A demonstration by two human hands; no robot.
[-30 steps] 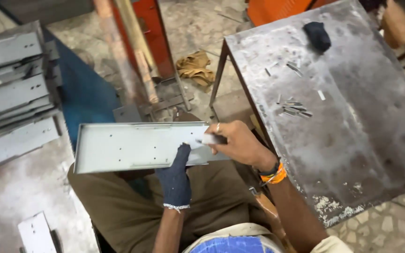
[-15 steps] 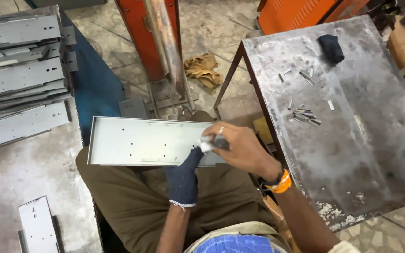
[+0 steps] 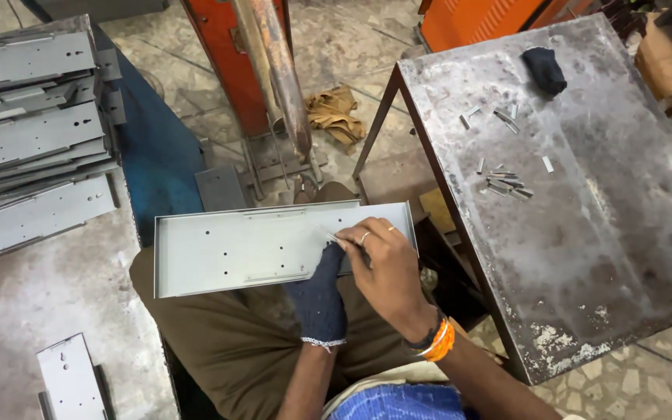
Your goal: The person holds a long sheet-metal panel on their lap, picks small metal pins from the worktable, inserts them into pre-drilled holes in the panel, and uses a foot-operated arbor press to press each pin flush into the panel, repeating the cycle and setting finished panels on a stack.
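Observation:
A long grey sheet-metal tray (image 3: 235,245) with small holes rests across my lap. My left hand (image 3: 319,294), in a dark knit glove, grips the tray's near edge toward its right end. My bare right hand (image 3: 383,260), with rings and an orange wristband, sits over the tray's right part and pinches a small thin metal piece (image 3: 330,236) against the tray's surface.
A worn steel table (image 3: 585,233) stands to my right with several small metal strips (image 3: 503,185) and a dark glove (image 3: 544,70) on it. A stack of grey metal trays (image 3: 29,140) lies at left. An orange machine post (image 3: 258,70) stands ahead, a rag (image 3: 336,113) beside it.
The view has shifted slightly. My right hand has slid a little left along the tray, and the small metal piece now shows at its fingertips.

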